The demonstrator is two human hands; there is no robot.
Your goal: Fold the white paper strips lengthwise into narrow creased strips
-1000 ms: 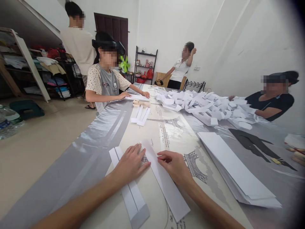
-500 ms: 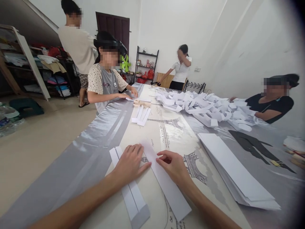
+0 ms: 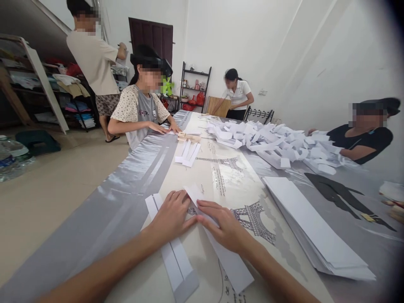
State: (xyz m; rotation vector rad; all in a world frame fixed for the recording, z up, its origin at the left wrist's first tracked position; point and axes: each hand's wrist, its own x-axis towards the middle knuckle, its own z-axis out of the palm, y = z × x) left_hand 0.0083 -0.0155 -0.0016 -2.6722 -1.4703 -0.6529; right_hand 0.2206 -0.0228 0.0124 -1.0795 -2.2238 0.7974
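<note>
A white paper strip (image 3: 232,263) lies slanted on the table in front of me. My left hand (image 3: 172,212) rests over its upper left edge, fingers bent and thumb pointing right. From the other side my right hand (image 3: 221,223) bends over the same strip, fingers together and pressed onto its upper part. The two thumbs meet at the strip's left edge. Under my left wrist lies a folded paper piece (image 3: 179,263) with a lengthwise seam and a turned-up end flap. Part of the strip is hidden beneath my right fingers.
A stack of white paper sheets (image 3: 315,231) lies to the right. Beyond it are a heap of folded papers (image 3: 268,141) and a dark flat item (image 3: 341,193). More folded pieces (image 3: 188,152) lie by a wooden block (image 3: 188,137). Several other people are around the table.
My right hand has shifted left and its fingers now lie on the strip, thumb touching my left thumb. The person at the far end has lowered a hand from the face and bends forward.
</note>
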